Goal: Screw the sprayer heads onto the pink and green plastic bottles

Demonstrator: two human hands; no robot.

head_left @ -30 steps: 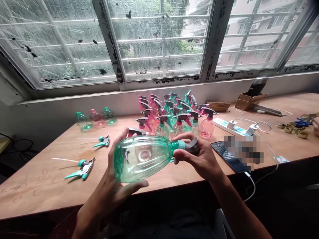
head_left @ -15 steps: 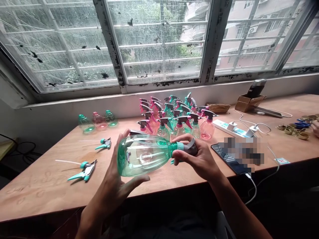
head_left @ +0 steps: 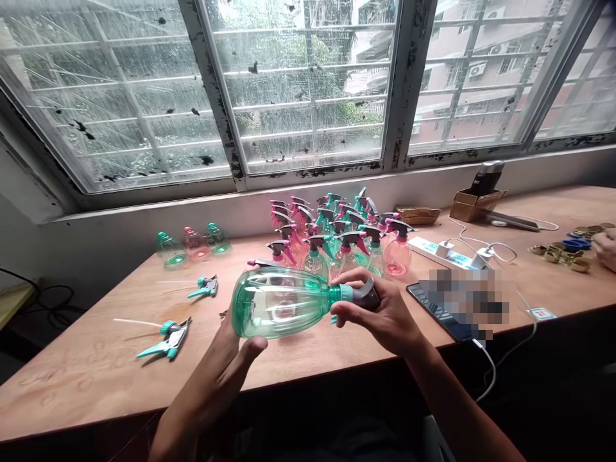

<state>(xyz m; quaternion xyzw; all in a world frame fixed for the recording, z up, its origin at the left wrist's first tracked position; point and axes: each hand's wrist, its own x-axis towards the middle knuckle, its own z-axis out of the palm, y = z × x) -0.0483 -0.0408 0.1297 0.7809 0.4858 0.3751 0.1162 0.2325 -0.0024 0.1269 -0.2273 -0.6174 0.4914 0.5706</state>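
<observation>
A clear green spray bottle lies on its side in the air above the table, its base to the left. My left hand cups that base; the thumb shows in front and the other fingers are hidden behind the bottle. At the neck, my right hand is closed around the light-teal collar and dark grey spray head, thumb in front. On the table to the left lie a teal-and-grey trigger sprayer with a white tube and a similar sprayer behind it.
Spray bottles with pink or teal heads crowd the table's back middle. Three headless bottles stand back left. Rightward are a power strip, a cabled phone, an open carton, small gold-coloured pieces and another person's hand.
My left hand has slid toward the bottle's base, its fingers passing out of sight behind. The right hand keeps its hold at the neck. The view has tilted up slightly.
</observation>
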